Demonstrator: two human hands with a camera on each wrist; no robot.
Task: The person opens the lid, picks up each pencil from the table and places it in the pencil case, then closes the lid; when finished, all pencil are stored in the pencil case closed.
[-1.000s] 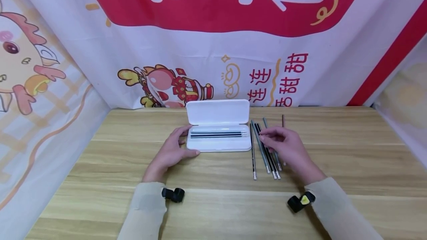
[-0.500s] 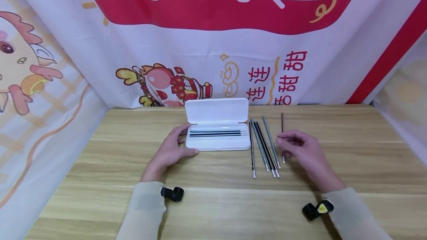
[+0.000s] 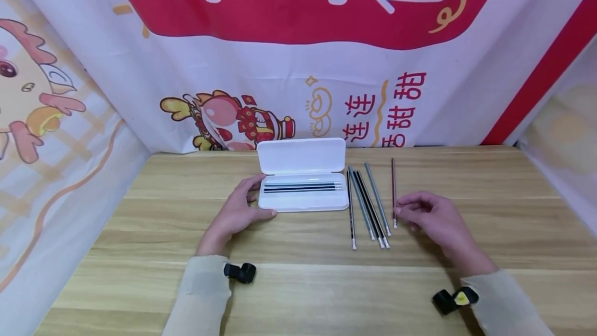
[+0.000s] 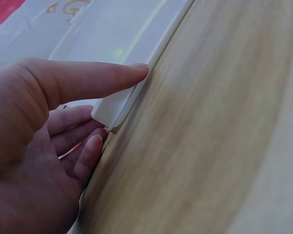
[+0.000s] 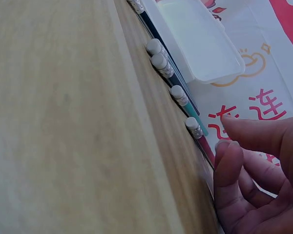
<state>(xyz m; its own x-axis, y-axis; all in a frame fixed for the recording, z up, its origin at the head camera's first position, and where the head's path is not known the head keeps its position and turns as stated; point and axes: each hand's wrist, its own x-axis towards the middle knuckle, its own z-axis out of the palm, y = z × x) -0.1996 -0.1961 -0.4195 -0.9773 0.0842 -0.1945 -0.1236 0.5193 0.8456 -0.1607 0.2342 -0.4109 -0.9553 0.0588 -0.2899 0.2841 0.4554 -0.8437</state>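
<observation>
A white pencil case (image 3: 303, 203) lies with its lid (image 3: 300, 156) raised; several pencils (image 3: 300, 187) rest in it. My left hand (image 3: 237, 212) holds the case's left end, thumb along the front edge and index finger toward the back corner. My right hand (image 3: 431, 217) is at the dark red pencil (image 3: 394, 180), near its eraser end. In the right wrist view a gap shows between thumb (image 5: 256, 134) and index finger (image 5: 228, 165), with the red pencil (image 5: 203, 144) passing behind the fingertips.
Several dark and blue-green pencils (image 3: 366, 206) lie side by side right of the case, erasers toward the person. The wooden table (image 3: 326, 294) ends at a printed white and red cloth (image 3: 298, 61) hanging behind it. Cloth also hangs at both sides.
My right hand has moved right and toward the person, from over the grouped pencils to the red pencil's eraser end. My left hand stays at the case.
</observation>
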